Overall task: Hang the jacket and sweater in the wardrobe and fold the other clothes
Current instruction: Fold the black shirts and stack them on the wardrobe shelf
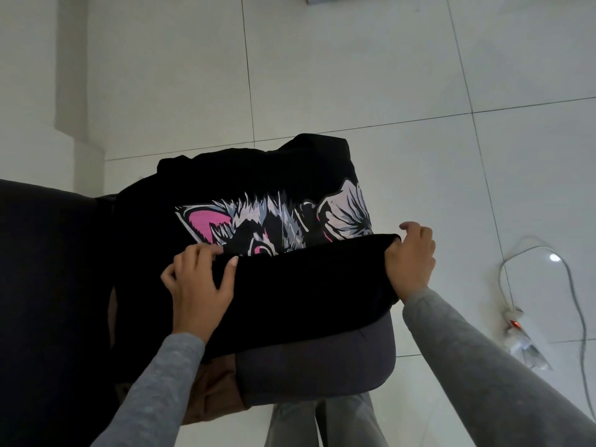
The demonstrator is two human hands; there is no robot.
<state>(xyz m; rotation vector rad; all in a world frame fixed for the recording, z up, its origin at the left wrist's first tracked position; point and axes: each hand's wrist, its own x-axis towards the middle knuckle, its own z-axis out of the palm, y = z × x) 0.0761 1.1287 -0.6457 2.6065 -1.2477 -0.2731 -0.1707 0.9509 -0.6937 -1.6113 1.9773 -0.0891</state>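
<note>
My left hand (200, 279) and right hand (411, 256) each pinch the black T-shirt (306, 285) along its fold, which spans frame centre left-to-right; the print lies just above.

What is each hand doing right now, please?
Left hand: pinching the shirt at its folded edge.
Right hand: gripping the same edge.

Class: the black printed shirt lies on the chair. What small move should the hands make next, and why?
Probably carry the held edge forward and lay it flat: left hand and right hand each pinch an end of the fold in the black shirt; that fold covers only part of the print.
</note>
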